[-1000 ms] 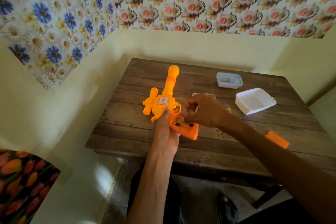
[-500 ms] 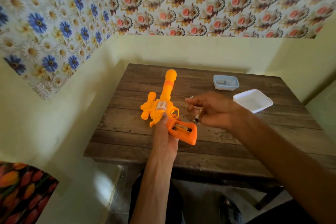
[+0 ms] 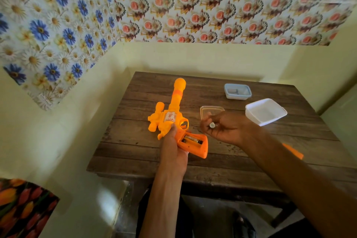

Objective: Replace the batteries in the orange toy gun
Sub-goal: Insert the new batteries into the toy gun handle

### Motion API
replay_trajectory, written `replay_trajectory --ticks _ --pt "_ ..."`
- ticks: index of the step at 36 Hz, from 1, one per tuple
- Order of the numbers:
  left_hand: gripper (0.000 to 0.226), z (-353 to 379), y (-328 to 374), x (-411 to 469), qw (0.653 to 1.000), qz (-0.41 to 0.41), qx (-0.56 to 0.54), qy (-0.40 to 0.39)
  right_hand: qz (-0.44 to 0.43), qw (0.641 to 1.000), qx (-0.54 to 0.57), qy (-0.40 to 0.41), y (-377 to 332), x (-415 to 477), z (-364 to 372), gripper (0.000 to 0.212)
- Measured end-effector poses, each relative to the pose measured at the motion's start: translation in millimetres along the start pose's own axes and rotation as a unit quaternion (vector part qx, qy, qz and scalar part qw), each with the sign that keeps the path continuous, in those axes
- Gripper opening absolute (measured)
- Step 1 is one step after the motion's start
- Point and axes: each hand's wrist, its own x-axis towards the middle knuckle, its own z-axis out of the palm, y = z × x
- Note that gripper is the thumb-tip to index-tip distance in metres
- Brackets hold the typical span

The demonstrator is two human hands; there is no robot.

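Orange toy gun [image 3: 173,118], one; battery [image 3: 212,125], one; containers, three.

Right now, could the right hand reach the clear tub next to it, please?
Probably yes. The right hand, closed on a battery, hovers right at the near edge of the clear tub, and nothing lies between them. The left hand and the gun are off to the side.

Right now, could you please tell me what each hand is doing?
Left hand: closed around the grip of the orange toy gun.
Right hand: closed, holding a battery in its fingers.
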Motion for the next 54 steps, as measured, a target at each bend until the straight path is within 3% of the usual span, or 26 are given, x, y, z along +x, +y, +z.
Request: replay_trajectory --ticks 6,10,12,14,16,18,20,22,30,36,40,46,50,54 --pt "0.040 -0.2 0.5 0.0 1.000 0.001 0.004 -0.002 0.014 0.987 -0.156 -0.040 -5.3 -4.8 3.6 0.047" --pt "0.040 -0.9 -0.3 0.3 1.000 0.007 0.013 -0.014 -0.023 0.951 -0.291 -0.099 -1.8 -17.4 8.4 0.041" --pt "0.040 -2.9 -0.9 1.4 1.000 0.008 0.023 -0.019 -0.076 0.908 -0.397 -0.110 2.2 -19.1 8.0 0.029" --pt "0.045 -3.6 -1.7 1.3 0.999 0.008 0.033 -0.021 -0.149 0.810 -0.556 -0.108 6.3 -18.2 7.4 0.019" --pt "0.044 -3.9 -0.8 0.9 0.999 0.004 0.031 -0.021 -0.249 0.644 -0.720 -0.069 9.0 -15.1 6.3 0.027" --pt "0.035 -2.7 0.4 -0.2 1.000 0.001 0.030 0.000 -0.342 0.477 -0.808 -0.059 14.4 -12.6 7.1 0.035" --pt "0.035 -2.0 1.3 -1.5 1.000 -0.006 0.022 -0.001 -0.359 0.409 -0.837 -0.059 21.3 -14.0 6.6 0.038" --pt "0.038 -1.6 1.5 -1.8 1.000 -0.010 0.026 -0.004 -0.360 0.401 -0.841 -0.051 27.3 -13.0 4.4 0.037" --pt "0.025 -0.4 2.0 -3.9 0.999 -0.007 0.032 -0.022 -0.404 0.502 -0.765 -0.022 26.9 -7.0 -0.7 0.024" --pt "0.025 1.6 2.8 -6.3 0.999 -0.002 0.026 -0.018 -0.389 0.526 -0.756 -0.010 19.7 -4.7 -4.6 0.026" --pt "0.040 -1.0 0.8 -2.4 0.998 -0.001 0.045 -0.037 -0.358 0.493 -0.793 -0.019 21.5 -8.9 -3.2 0.016" --pt "0.031 2.3 3.7 -8.6 0.998 -0.010 0.059 -0.033 -0.366 0.395 -0.842 -0.030 31.8 -19.4 3.8 0.016" --pt "0.028 2.1 5.3 -11.4 0.997 -0.017 0.066 -0.024 -0.335 0.350 -0.872 -0.069 33.7 -20.6 5.0 0.022" --pt "0.035 1.4 8.1 -13.9 0.996 -0.030 0.082 -0.020 -0.284 0.368 -0.878 -0.114 27.3 -20.2 6.8 0.025"
